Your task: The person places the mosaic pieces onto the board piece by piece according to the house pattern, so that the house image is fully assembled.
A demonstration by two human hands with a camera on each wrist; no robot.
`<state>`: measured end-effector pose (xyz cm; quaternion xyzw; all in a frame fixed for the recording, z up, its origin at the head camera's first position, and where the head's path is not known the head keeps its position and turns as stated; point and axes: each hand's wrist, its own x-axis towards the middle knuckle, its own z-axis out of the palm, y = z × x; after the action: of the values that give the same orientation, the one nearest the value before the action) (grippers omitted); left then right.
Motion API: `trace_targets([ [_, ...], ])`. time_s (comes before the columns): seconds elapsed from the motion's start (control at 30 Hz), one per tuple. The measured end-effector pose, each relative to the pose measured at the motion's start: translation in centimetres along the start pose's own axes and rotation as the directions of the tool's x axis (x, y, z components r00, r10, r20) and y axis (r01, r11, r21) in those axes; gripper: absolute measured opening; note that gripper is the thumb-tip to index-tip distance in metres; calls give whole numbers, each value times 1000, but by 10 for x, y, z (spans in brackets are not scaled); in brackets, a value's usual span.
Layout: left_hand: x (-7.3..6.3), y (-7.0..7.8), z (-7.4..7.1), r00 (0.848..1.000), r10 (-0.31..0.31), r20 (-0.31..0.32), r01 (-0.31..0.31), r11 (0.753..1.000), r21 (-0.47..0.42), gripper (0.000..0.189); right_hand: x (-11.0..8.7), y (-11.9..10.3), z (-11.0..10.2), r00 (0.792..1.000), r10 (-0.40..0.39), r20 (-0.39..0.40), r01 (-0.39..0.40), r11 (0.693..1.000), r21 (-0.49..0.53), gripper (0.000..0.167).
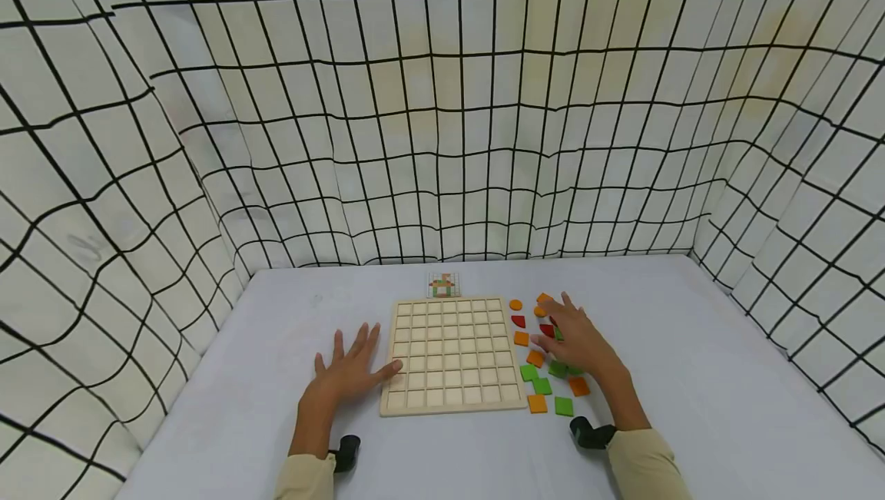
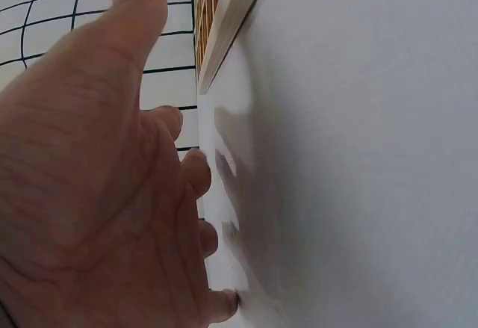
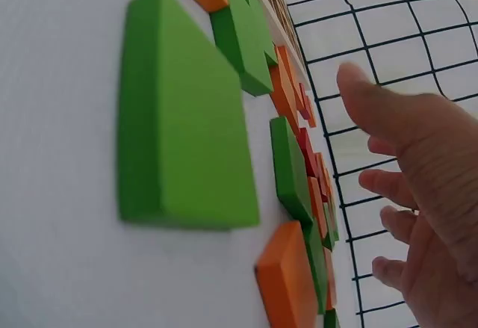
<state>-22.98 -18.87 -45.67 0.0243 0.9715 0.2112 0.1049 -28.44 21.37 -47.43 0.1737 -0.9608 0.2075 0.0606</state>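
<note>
A square wooden grid board point(image 1: 452, 410) lies on the white table, its cells bare. My left hand point(image 1: 350, 372) is spread beside the board's left side, the thumb reaching over its edge; in the left wrist view the palm point(image 2: 97, 186) faces the table and grips nothing. Over the loose pieces on the right, my right hand point(image 1: 579, 337) hovers with fingers spread. The right wrist view shows that hand point(image 3: 429, 186) above the tiles, holding nothing. Below it lie green square tiles point(image 3: 198, 134), orange square tiles point(image 3: 290, 279) and red quarter-round pieces point(image 1: 518, 321).
A small picture card point(image 1: 443, 285) with a coloured grid pattern lies behind the board. Orange round pieces point(image 1: 515, 305) sit by the board's far right corner. White walls with black netting point(image 1: 456, 177) surround the white table point(image 1: 726, 408).
</note>
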Motion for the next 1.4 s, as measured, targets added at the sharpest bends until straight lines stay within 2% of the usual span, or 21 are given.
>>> trace_targets([
  [0.2, -1, 2, 1, 998, 4, 59, -4, 1000, -8, 109, 10, -5, 3, 997, 67, -34, -62, 991, 122, 52],
  [0.3, -3, 4, 0, 996, 5, 87, -4, 1000, -3, 115, 15, -6, 5, 996, 48, -75, -34, 982, 184, 44],
  [0.47, -7, 11, 0, 992, 14, 126, -15, 1000, 4, 120, 29, -6, 11, 988, -17, -151, 52, 972, 229, 33],
  [0.67, -13, 17, 4, 993, 12, 120, -18, 999, 49, 123, 48, -6, 15, 992, 50, -117, -22, 973, 228, 32],
  [0.9, -17, 17, 4, 994, 14, 108, -20, 998, 55, 126, 61, -4, 22, 994, -35, -101, 57, 973, 223, 29],
  [1.0, -19, 16, 4, 994, 19, 109, -24, 999, 44, 127, 64, -6, 24, 994, -43, -99, 64, 973, 220, 27],
  [1.23, -18, 11, 6, 994, 28, 106, -33, 999, 39, 130, 67, -14, 27, 995, 43, -87, -24, 978, 206, 24],
  [1.4, -16, 10, 10, 994, 37, 103, -41, 998, 42, 131, 69, -13, 27, 993, 41, -107, -21, 983, 184, 22],
])
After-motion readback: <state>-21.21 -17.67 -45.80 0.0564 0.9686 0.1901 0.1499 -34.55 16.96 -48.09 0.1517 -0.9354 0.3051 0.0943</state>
